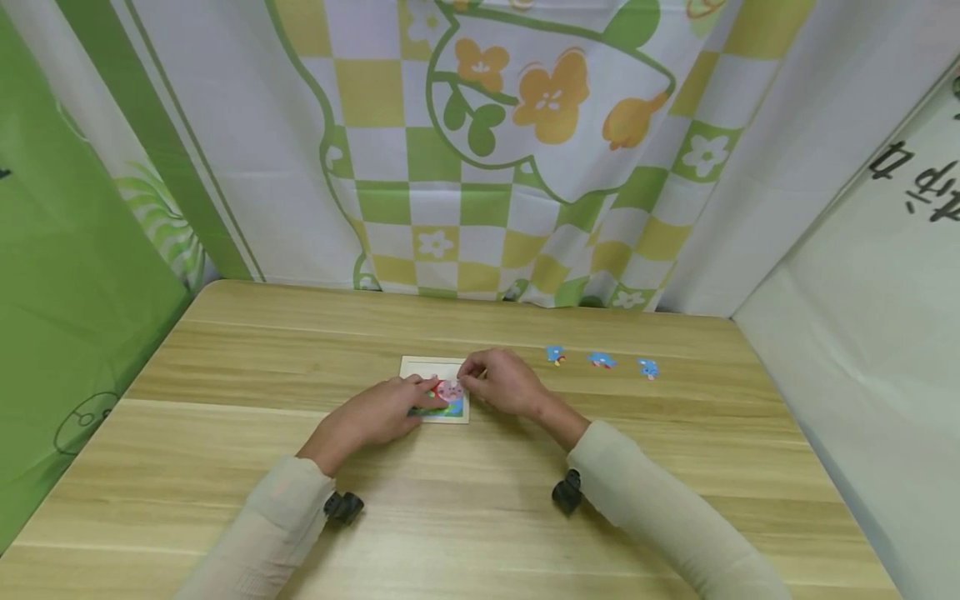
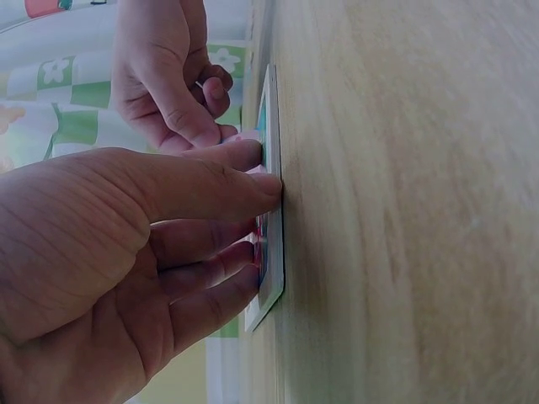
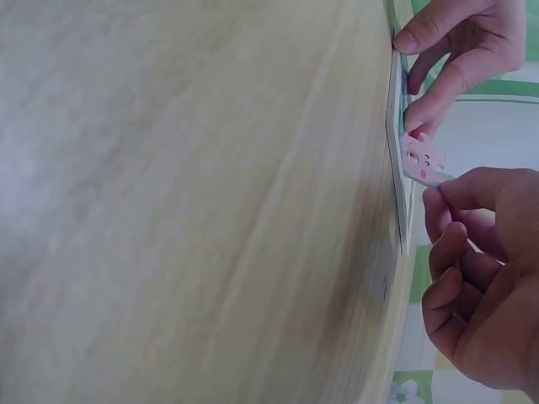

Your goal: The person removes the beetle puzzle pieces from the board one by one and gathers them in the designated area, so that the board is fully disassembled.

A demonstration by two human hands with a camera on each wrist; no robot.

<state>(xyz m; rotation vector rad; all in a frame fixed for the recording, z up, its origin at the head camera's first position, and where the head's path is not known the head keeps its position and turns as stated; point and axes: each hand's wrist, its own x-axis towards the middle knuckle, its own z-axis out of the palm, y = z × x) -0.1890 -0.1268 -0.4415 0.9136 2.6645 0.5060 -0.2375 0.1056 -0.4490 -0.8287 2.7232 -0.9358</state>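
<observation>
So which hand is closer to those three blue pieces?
Right. The right hand is just left of the blue pieces, pinching a pink piece; the left hand is farther left, touching the puzzle board.

Forearms (image 1: 258, 525) angled inward, left fingers (image 2: 212, 307) extended, right fingers (image 3: 476, 189) pinched.

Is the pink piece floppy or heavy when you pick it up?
The pink piece is probably stiff, since it looks flat, not drooping, where the right hand pinches its edge. It's likely light, being small and thin. It probably won't roll, because it's flat, not ball-shaped.
</observation>
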